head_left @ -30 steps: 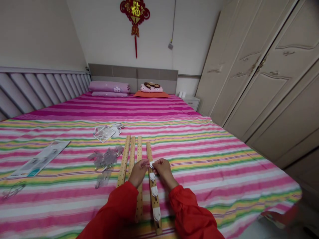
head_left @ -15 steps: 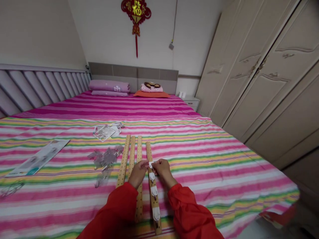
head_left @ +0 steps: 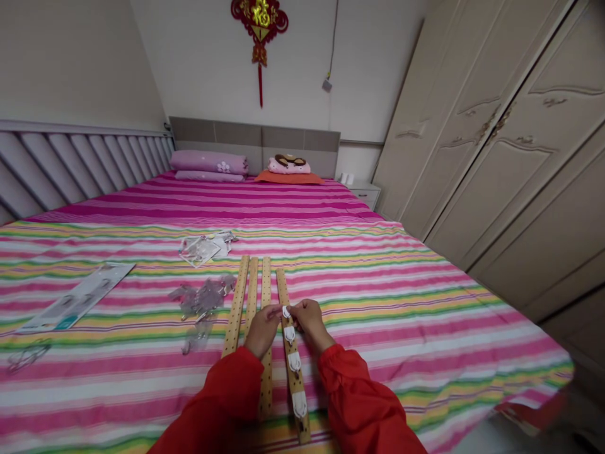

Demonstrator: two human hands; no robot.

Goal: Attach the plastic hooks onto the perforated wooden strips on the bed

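Note:
A perforated wooden strip (head_left: 282, 287) lies on the striped bed cover, with several white hooks along it. My left hand (head_left: 263, 329) has its fingers closed at the left side of the farthest white hook (head_left: 286, 312). From the right, my right hand (head_left: 306, 316) pinches that same hook against the strip. Nearer to me, another white hook (head_left: 290, 335) sits on the wood. Left of this strip lie three more perforated strips (head_left: 236, 302), partly covered by my left hand and sleeve.
Clear plastic pieces (head_left: 203, 299) lie left of the strips, with clear packets (head_left: 203, 247) beyond them. A hook card (head_left: 80, 297) and thin metal rings (head_left: 29, 354) lie at the far left. Folded bedding (head_left: 208, 162) rests by the headboard; wardrobes (head_left: 472, 139) stand right.
The view has shifted slightly. Both hands stay at the farthest white hook, with almost no visible movement.

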